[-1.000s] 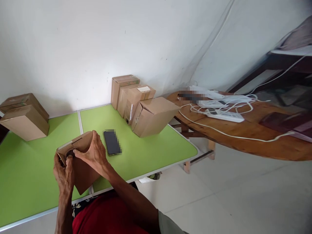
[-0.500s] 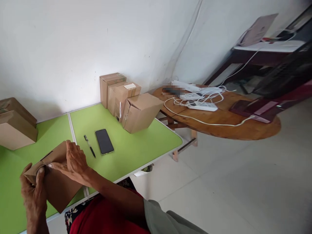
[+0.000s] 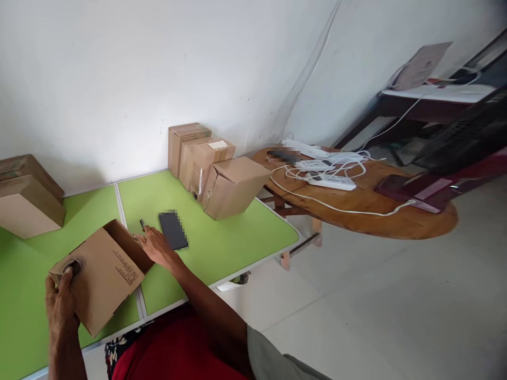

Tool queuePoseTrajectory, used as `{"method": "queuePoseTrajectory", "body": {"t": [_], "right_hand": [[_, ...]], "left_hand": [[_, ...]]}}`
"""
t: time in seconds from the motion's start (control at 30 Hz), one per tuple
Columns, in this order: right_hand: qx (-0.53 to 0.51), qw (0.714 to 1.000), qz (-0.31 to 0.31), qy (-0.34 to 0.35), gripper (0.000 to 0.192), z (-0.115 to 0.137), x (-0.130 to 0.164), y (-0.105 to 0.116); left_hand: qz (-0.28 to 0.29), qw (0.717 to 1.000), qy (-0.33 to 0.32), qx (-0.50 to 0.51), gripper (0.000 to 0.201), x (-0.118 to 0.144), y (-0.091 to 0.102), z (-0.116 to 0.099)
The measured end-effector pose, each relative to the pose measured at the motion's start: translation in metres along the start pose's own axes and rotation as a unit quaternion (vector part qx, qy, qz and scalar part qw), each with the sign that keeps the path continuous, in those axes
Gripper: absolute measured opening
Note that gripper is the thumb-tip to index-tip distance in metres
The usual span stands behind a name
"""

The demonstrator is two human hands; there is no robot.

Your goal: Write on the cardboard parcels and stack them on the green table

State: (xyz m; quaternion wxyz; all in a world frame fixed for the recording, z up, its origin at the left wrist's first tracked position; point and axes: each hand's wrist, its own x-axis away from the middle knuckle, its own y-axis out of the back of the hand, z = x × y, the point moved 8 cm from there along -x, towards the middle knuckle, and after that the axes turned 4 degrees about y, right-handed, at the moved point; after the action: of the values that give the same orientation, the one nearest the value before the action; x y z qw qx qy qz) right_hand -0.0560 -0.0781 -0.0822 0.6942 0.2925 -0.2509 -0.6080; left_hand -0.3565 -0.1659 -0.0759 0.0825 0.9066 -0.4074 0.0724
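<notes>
A brown cardboard box [image 3: 101,277] sits tilted near the table's front edge, its right-hand flap raised and printed text on its upper face. My left hand [image 3: 61,303] grips its left corner, thumb on top beside a dark round spot with a pale ring, which I cannot identify. Over the black pen [image 3: 142,224] hovers my right hand [image 3: 156,245], fingers apart, one of them close to the box's flap. Most of the pen is hidden under that hand. Just right of it lies a black smartphone [image 3: 173,230].
Several closed cardboard boxes [image 3: 237,184] stand in a row at the back of the green table [image 3: 222,237]. More boxes [image 3: 31,203] are at the left. A round wooden table [image 3: 380,221] holds white power strips [image 3: 332,181] and tangled cables.
My right hand has left the box and moved right, over the pen. The box has turned, showing its printed face and raised flap, with my left hand still on it. The view has shifted slightly.
</notes>
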Motion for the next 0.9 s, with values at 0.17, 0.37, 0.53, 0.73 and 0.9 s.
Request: {"method": "queuePoseTrajectory", "body": {"t": [0.17,0.37,0.53,0.73,0.9], "right_hand": [[-0.087,0.991,0.024,0.098,0.057,0.02,0.002,-0.012],[-0.349,0.922,0.055,0.161,0.089,0.047,0.033,-0.004],[-0.349,0.917,0.086,0.173,0.105,0.078,0.062,0.003],[-0.293,0.94,0.081,0.154,0.098,0.083,0.067,0.002],[-0.317,0.938,0.083,0.115,0.104,0.066,0.058,0.001]], "left_hand": [[-0.01,1.0,-0.01,0.015,0.053,0.0,0.006,0.001],[-0.008,0.997,-0.021,0.068,0.062,0.012,0.007,-0.004],[0.043,0.994,-0.067,0.081,0.089,0.029,-0.001,-0.015],[0.054,0.995,-0.06,0.058,0.103,0.04,-0.003,-0.012],[0.182,0.981,-0.061,-0.015,0.136,0.045,-0.015,0.002]]}}
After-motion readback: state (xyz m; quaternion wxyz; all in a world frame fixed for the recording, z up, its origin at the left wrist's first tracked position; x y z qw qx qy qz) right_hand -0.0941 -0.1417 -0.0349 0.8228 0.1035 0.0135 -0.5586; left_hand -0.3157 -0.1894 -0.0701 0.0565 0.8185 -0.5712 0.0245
